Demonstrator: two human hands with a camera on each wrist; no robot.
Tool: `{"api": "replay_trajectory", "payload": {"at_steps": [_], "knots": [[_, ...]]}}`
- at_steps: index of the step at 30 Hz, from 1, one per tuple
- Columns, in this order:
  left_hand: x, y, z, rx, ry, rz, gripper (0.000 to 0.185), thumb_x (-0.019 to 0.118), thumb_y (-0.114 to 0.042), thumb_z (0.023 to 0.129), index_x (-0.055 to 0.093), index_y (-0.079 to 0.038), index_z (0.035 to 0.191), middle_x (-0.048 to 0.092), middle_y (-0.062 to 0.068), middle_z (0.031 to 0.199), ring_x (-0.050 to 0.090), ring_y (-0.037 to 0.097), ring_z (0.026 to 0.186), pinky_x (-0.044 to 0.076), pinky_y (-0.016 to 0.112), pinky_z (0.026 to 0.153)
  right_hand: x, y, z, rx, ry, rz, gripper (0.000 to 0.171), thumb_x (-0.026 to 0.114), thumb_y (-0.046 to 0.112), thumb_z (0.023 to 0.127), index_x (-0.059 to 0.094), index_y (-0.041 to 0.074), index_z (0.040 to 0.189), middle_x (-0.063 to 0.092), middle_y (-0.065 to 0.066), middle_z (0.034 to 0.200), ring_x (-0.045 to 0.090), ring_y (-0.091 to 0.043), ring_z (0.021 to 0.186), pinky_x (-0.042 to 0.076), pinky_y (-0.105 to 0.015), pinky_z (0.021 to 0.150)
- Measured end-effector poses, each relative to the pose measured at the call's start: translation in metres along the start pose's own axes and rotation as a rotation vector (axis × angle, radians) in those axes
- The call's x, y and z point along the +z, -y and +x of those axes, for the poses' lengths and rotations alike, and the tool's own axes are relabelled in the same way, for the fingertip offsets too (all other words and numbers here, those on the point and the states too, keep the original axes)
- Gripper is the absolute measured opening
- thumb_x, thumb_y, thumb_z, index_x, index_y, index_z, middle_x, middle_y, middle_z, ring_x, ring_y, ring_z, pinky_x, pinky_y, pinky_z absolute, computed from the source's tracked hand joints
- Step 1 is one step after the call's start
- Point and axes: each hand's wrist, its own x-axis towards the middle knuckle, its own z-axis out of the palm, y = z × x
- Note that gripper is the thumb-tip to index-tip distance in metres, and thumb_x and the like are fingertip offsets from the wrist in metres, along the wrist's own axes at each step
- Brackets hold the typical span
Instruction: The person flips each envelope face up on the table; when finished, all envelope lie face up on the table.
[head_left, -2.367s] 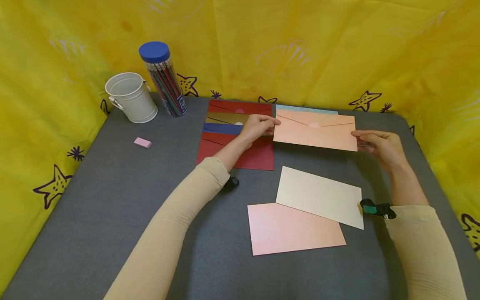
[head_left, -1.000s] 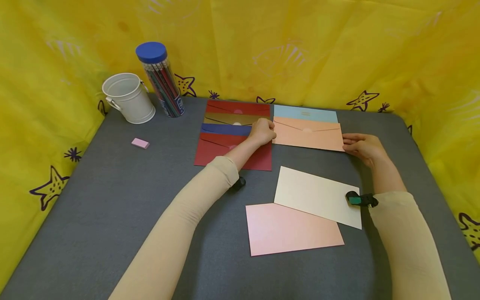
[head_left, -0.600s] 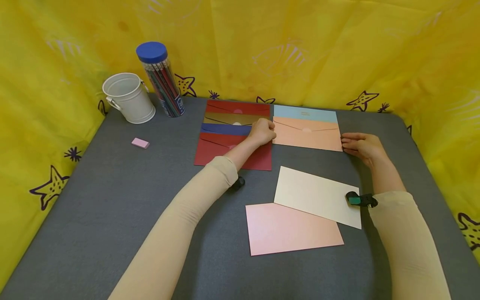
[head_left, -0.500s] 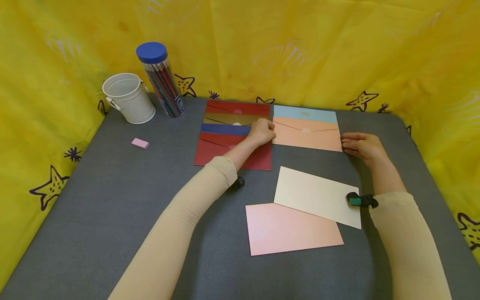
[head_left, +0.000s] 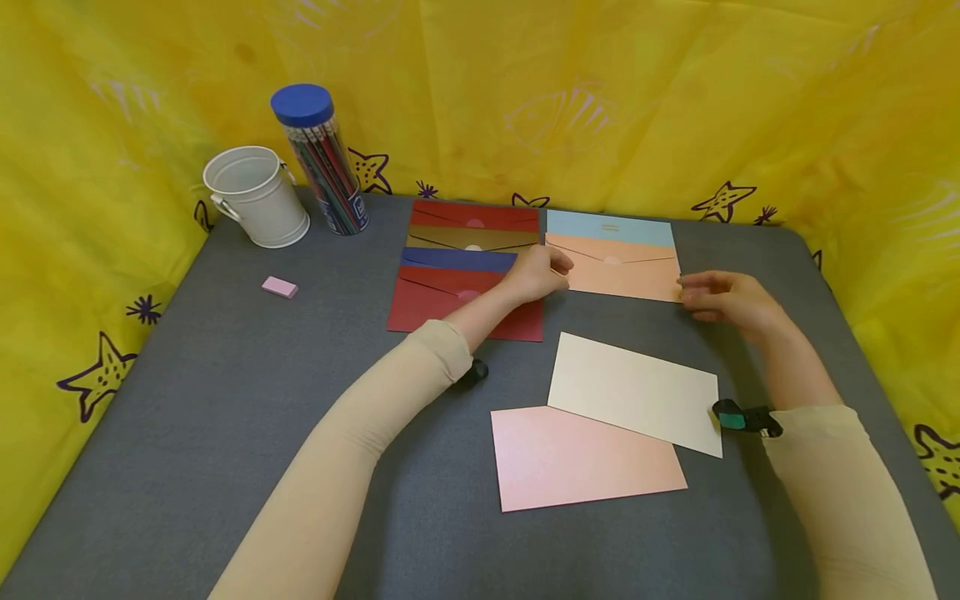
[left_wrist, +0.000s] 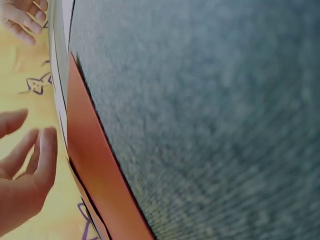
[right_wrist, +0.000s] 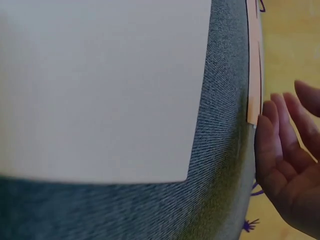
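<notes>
A peach envelope (head_left: 626, 268) lies flap-up on the grey table (head_left: 225, 400), overlapping a light blue envelope (head_left: 607, 224) behind it. My left hand (head_left: 550, 272) hovers at its left edge with fingers relaxed and holding nothing; the fingers (left_wrist: 35, 160) show loosely spread in the left wrist view. My right hand (head_left: 711, 293) is at the envelope's lower right corner, fingers (right_wrist: 280, 145) straight beside the peach edge (right_wrist: 253, 75). Whether either hand touches the envelope, I cannot tell.
A fanned stack of red, gold and blue envelopes (head_left: 461, 287) lies left of my left hand. A cream envelope (head_left: 637, 392) overlaps a pink one (head_left: 585, 462) nearer me. A white bucket (head_left: 255, 196), a pencil tube (head_left: 322, 158) and a pink eraser (head_left: 280, 287) sit at back left.
The peach envelope came down from both hands onto the blue envelope. Both hands have let go and drawn back a little toward me.
</notes>
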Motion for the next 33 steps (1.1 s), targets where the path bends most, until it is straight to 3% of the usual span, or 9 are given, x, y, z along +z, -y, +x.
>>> {"api": "replay_trajectory", "payload": {"at_steps": [4,8,12,15,20,27,33], "knots": [[0.007,-0.003,-0.004,0.072,0.103,0.058,0.033,0.069,-0.008,0.088,0.068,-0.001,0.121,0.071,0.013,0.120,0.067,0.023,0.111,0.054,0.025,0.090,0.004,0.000,-0.007,-0.023,0.106,-0.063,0.058,0.064,0.023,0.096,0.042,-0.005,0.143,0.066,0.025,0.101,0.064,0.006,0.092,0.056,-0.017,0.080],[0.013,-0.006,-0.009,0.140,0.238,0.132,0.033,0.072,-0.011,0.087,0.070,-0.003,0.119,0.073,0.012,0.117,0.068,0.022,0.109,0.053,0.022,0.091,0.013,0.001,-0.013,-0.080,0.188,-0.158,0.051,0.064,0.021,0.096,0.049,-0.004,0.137,0.069,0.008,0.106,0.065,0.003,0.094,0.055,-0.017,0.081],[0.019,-0.009,-0.014,0.184,0.376,0.223,0.044,0.077,-0.016,0.082,0.067,-0.004,0.123,0.070,0.010,0.125,0.063,0.022,0.116,0.049,0.022,0.098,0.023,0.004,-0.018,-0.121,0.231,-0.252,0.048,0.069,0.023,0.093,0.056,0.000,0.132,0.067,-0.009,0.116,0.064,0.002,0.095,0.054,-0.017,0.082],[0.022,-0.010,-0.017,0.216,0.443,0.312,0.054,0.081,-0.021,0.078,0.064,-0.006,0.127,0.065,0.010,0.131,0.056,0.022,0.123,0.044,0.024,0.104,0.031,0.007,-0.020,-0.131,0.244,-0.299,0.046,0.074,0.025,0.089,0.060,0.002,0.126,0.064,-0.015,0.116,0.062,-0.002,0.093,0.054,-0.018,0.080],[0.025,-0.009,-0.020,0.232,0.484,0.429,0.061,0.086,-0.027,0.073,0.062,-0.009,0.126,0.055,0.011,0.132,0.044,0.025,0.126,0.037,0.032,0.104,0.040,0.008,-0.021,-0.147,0.237,-0.375,0.045,0.081,0.026,0.081,0.064,0.005,0.117,0.062,-0.011,0.106,0.057,-0.010,0.087,0.050,-0.020,0.075],[0.031,-0.008,-0.023,0.183,0.474,0.458,0.058,0.089,-0.026,0.069,0.060,-0.009,0.116,0.043,0.013,0.140,0.033,0.030,0.134,0.034,0.036,0.111,0.047,0.006,-0.025,-0.185,0.224,-0.529,0.052,0.089,0.036,0.069,0.066,0.013,0.109,0.059,-0.006,0.102,0.050,-0.018,0.094,0.043,-0.022,0.079],[0.034,-0.010,-0.026,0.168,0.452,0.473,0.055,0.091,-0.025,0.068,0.061,-0.008,0.111,0.042,0.012,0.139,0.030,0.032,0.136,0.033,0.036,0.111,0.052,0.006,-0.028,-0.281,0.233,-0.604,0.050,0.094,0.029,0.061,0.064,0.013,0.098,0.055,-0.004,0.096,0.048,-0.018,0.089,0.043,-0.025,0.078]]}}
